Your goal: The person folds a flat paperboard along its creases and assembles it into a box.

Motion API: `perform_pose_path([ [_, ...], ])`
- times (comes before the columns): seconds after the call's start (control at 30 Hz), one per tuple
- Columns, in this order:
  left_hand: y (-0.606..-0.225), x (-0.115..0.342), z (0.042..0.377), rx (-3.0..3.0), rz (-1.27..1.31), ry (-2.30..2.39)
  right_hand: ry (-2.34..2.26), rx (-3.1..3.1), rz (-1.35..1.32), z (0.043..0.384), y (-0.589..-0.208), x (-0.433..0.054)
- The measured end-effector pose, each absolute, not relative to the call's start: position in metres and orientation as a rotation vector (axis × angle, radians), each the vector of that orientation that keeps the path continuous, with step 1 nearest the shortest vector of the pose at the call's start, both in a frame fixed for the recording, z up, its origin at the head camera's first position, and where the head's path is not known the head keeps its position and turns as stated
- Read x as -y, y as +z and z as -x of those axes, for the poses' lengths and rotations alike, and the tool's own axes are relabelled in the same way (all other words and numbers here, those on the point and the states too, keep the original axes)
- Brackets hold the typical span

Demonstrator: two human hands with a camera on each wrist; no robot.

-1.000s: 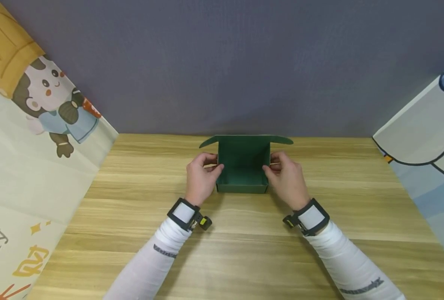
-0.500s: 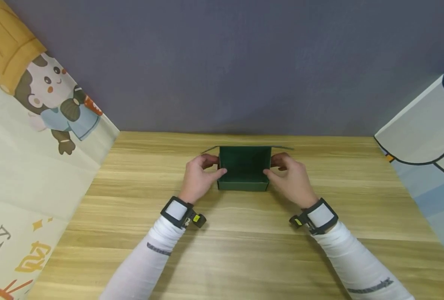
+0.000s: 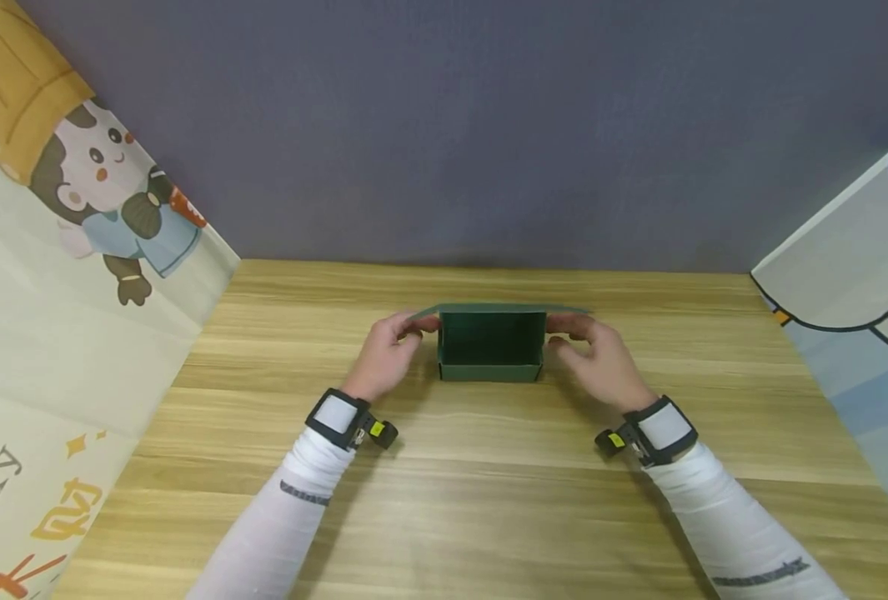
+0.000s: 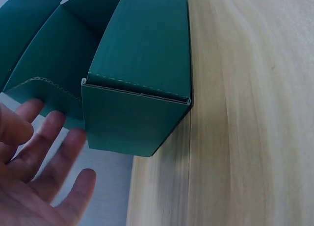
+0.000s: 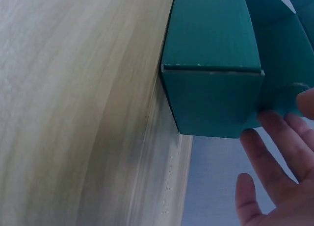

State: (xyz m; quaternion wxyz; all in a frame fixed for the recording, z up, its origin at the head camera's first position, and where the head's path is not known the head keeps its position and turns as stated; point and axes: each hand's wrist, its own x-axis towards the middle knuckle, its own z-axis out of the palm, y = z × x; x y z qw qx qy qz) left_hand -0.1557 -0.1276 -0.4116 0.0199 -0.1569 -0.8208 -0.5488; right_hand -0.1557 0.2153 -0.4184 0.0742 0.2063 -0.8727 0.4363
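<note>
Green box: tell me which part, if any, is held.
Nothing is held: the left hand and right hand are beside the green box, neither gripping nor pinching it.

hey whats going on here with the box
Someone's left hand and right hand are at opposite sides of a green cardboard box that sits on a wooden tabletop. The box's lid is open. The fingers are loosely spread, not curled around anything, and whether they touch the lid is hard to tell.
</note>
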Motion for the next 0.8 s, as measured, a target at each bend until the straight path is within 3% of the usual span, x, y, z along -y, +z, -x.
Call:
perform_pose_path([
  [0.43, -0.412, 0.146, 0.167, 2.443, 0.414, -2.268, 1.611, 2.77, -0.614, 0.164, -0.415, -0.232],
  [0.67, -0.403, 0.148, 0.171, 2.563, 0.358, -2.204, 1.876, 2.821, -0.553, 0.17, -0.404, -0.237],
  [0.8, -0.393, 0.145, 0.172, 2.655, 0.317, -2.134, 1.786, 2.943, -0.515, 0.173, -0.393, -0.238],
])
